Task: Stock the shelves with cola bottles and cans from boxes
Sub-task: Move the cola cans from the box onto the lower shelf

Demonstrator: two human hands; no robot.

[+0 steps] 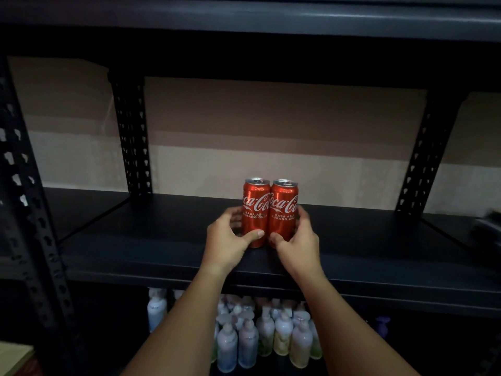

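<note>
Two red cola cans stand upright and touching on the dark shelf board (135, 240), near its front middle. My left hand (227, 240) grips the left can (255, 210), thumb across its lower front and fingers behind its left side. My right hand (295, 241) grips the right can (283, 210) the same way from the right. Both labels face me.
Black perforated uprights (132, 137) (423, 158) rise at the back left and back right of the shelf, another post (24, 185) at the near left. On the lower shelf stand several pastel pump bottles (271, 335). Another dark shelf (244, 20) runs overhead.
</note>
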